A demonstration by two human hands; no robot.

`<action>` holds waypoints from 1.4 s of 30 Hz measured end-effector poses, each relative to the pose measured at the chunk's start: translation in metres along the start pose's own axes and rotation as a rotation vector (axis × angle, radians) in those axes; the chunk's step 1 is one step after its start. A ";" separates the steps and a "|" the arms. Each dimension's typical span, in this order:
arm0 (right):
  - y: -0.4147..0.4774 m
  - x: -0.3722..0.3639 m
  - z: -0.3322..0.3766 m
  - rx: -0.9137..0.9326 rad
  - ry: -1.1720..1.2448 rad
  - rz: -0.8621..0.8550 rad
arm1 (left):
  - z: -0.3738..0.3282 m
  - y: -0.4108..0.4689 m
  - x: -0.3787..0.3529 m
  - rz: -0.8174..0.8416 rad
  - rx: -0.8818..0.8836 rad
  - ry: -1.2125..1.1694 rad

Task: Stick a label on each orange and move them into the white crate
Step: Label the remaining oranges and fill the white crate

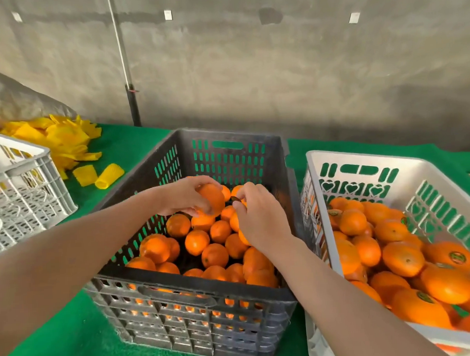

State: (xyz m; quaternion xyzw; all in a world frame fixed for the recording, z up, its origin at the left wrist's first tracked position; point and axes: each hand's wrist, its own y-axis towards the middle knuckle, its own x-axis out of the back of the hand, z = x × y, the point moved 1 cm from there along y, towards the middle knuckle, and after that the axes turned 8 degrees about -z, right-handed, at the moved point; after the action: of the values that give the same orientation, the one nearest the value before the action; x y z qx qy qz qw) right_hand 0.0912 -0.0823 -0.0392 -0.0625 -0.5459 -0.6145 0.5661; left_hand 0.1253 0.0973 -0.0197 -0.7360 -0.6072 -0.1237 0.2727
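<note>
One orange [211, 198], round and glossy, gripped in the left hand [183, 197] above the far middle of the dark crate [196, 291]. Just right of it, a small dark label [235, 199], pinched at the fingertips of the right hand [260, 217], close to the peel; touching or apart, impossible to tell. Beneath, a heap of loose oranges [196, 242], plain-skinned, filling the dark crate's floor. At right on the green desk [59, 336], just beside the dark crate, the white crate [363, 159] with heart-shaped cutouts, holding piled oranges [404, 258], several with round green-and-gold stickers [457, 257] facing up.
</note>
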 end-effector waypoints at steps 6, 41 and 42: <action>0.001 0.038 0.007 -0.259 0.530 -0.086 | -0.014 -0.073 0.003 -0.066 -0.104 -0.516; -0.096 0.187 -0.001 0.070 0.092 -0.111 | -0.096 -0.149 -0.161 0.121 -0.120 -1.155; -0.097 0.187 -0.003 0.040 0.151 -0.138 | -0.098 -0.149 -0.163 0.132 -0.126 -1.156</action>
State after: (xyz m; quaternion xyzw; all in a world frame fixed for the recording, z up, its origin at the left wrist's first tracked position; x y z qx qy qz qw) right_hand -0.0469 -0.2248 0.0308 0.0331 -0.5166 -0.6442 0.5631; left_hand -0.0415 -0.0739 0.0143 -0.7351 -0.6016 0.2794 -0.1400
